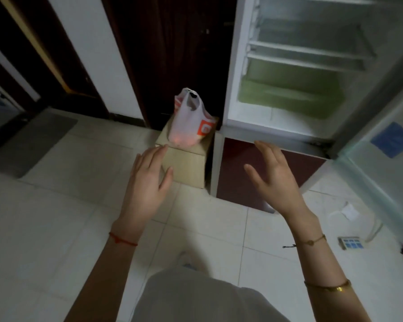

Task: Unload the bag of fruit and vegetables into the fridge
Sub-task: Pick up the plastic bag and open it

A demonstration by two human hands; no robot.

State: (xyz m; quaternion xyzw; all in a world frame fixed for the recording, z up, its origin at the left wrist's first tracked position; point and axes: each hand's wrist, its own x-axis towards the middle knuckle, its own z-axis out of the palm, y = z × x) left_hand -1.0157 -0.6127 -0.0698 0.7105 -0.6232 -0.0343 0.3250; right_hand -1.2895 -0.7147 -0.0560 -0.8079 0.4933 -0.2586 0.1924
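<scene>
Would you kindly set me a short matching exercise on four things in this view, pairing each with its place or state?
Things:
1. plastic bag
2. fridge
3. left hand
4. grey mat

Place or state:
A. door open, shelves bare
B. flat on the floor by the left wall
C. standing on a wooden box
D. empty, fingers spread

Pairs: 1-C, 2-A, 3-D, 4-B

A home: open fridge (300,66), tiled floor (56,217), dark wooden door (172,54)

white bag (188,119) with orange square, green fridge drawer (289,96)
</scene>
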